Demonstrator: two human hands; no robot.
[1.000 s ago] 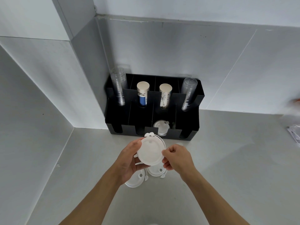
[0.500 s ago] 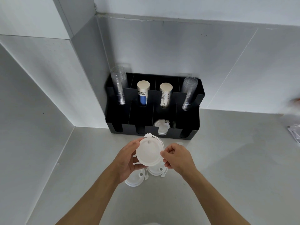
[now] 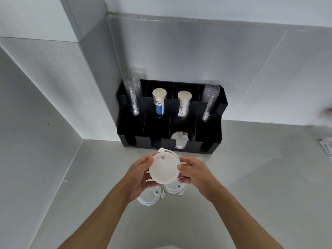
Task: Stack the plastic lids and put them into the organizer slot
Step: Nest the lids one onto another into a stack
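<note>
The organizer (image 3: pixel 172 121) stands on the worktop (image 3: pixel 251 177) against the rear wall, in the corner. Its rear compartments hold four cup stacks (image 3: pixel 133 96) side by side. One lid (image 3: pixel 179 140) sits in a front slot, second from the right. Before the organizer, the left hand (image 3: pixel 138 175) and right hand (image 3: pixel 195 173) hold a lid stack (image 3: pixel 164 170) between them, above two lids (image 3: pixel 149 196) lying on the worktop.

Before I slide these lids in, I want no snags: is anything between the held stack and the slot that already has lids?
Nothing visible. Both hands hold the stack just in front of the organizer, and the counter between is bare. The slot already holds lids, but its front notch is open.
</note>
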